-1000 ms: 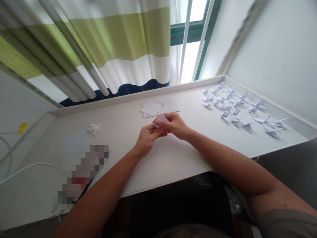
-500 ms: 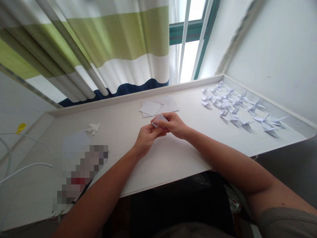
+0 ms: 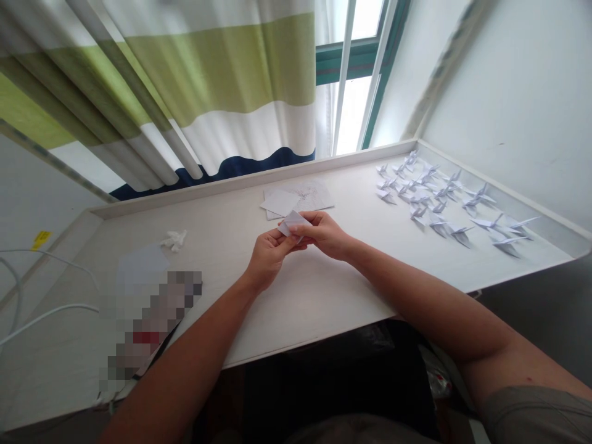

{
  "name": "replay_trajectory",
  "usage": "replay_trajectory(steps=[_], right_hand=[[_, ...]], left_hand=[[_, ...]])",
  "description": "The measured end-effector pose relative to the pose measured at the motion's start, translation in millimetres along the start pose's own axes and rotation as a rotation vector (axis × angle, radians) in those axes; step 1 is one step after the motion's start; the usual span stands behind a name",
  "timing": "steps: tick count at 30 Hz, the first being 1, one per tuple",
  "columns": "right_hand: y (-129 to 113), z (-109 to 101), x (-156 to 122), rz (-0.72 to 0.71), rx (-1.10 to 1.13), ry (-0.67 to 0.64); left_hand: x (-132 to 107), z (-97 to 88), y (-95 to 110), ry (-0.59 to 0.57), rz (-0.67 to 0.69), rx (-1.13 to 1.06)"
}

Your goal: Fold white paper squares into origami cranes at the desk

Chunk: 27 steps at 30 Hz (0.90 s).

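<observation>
A small folded piece of white paper [image 3: 292, 221] is held between both hands above the middle of the white table [image 3: 305, 296]. My left hand [image 3: 269, 254] is closed on its lower left edge, thumb on top. My right hand [image 3: 326, 233] pinches it from the right, with the thumb lying across its face. Fingers hide the paper's lower part. Just beyond the hands lie square white sheets [image 3: 279, 202] on top of a printed paper [image 3: 319, 194].
Several white folded paper cranes [image 3: 435, 197] stand at the table's right end. Crumpled white tissue [image 3: 174, 240] and a pale sheet [image 3: 143, 266] lie at the left, near a blurred-out object [image 3: 152, 327] and white cables [image 3: 50, 311]. A raised rim [image 3: 231, 191] runs along the back, below a curtain [image 3: 222, 74].
The folded paper has turned slightly in my fingers, and more of it shows toward the upper left. My left hand has shifted a little to the left.
</observation>
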State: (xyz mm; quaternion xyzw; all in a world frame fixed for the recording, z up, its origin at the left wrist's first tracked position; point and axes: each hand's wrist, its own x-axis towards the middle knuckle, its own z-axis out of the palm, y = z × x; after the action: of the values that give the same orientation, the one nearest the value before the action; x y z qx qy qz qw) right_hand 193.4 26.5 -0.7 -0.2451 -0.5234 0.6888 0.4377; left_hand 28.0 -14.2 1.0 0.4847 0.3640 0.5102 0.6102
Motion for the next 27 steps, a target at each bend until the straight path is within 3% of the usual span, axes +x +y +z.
replay_trajectory(steps=[6,11,17,27], right_hand=[[1,0,3,-0.102,-0.049,0.082],[1,3,2,-0.155,-0.196,0.163],[0,5,1,-0.154,-0.180,0.121],[4,10,2,-0.195,-0.165,0.190]], left_hand=[[2,-6.3,5,0.029,-0.010,-0.049],[1,-7.8,9,0.036,-0.056,0.042],[3,-8.7,8,0.164,0.121,0.205],[5,-10.7,1,0.129,0.243,0.240]])
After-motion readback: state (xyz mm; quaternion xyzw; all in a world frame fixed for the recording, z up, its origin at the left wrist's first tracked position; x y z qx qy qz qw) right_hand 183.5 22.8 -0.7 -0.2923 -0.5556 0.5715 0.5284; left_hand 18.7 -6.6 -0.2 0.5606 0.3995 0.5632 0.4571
